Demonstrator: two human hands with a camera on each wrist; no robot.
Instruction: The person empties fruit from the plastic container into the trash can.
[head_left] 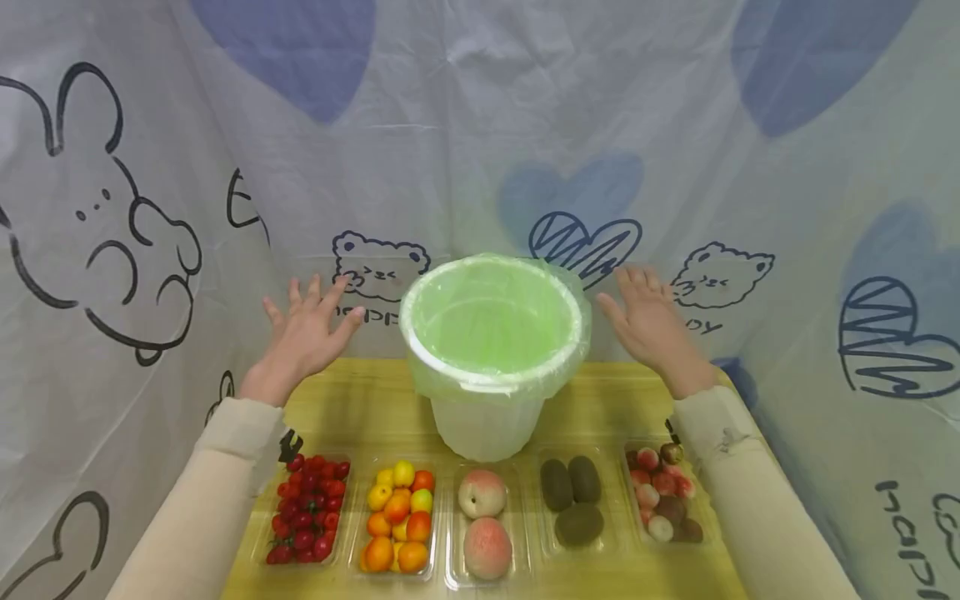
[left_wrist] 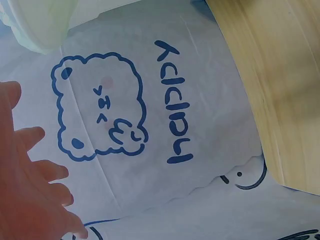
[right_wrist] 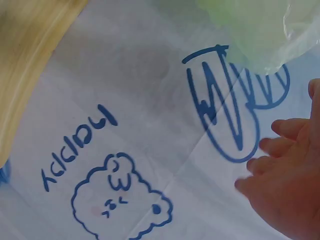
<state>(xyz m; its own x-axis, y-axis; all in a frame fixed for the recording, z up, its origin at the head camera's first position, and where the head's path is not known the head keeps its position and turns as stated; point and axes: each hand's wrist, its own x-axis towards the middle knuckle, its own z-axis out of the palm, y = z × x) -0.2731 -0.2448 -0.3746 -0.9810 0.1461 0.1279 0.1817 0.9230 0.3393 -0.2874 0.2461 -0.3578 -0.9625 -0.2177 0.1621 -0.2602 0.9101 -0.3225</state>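
A white bucket (head_left: 486, 425) lined with a pale green plastic bag (head_left: 491, 325) stands upright toward the back of the wooden table. My left hand (head_left: 303, 333) is raised to the left of it, fingers spread and holding nothing. To its right my right hand (head_left: 651, 321) is lifted too, fingers extended, also with nothing in it. Neither hand touches the bucket. In the left wrist view the left hand's fingers (left_wrist: 47, 170) show at the left edge; the right wrist view has the right hand (right_wrist: 290, 170) at its right side.
Clear trays line the table's (head_left: 375, 392) front: cherries (head_left: 307, 508), small orange and yellow fruits (head_left: 399, 517), two peaches (head_left: 486, 525), three kiwis (head_left: 573, 500), and mixed reddish and brown round fruits (head_left: 663, 492). A printed curtain (head_left: 465, 167) encloses the back and sides.
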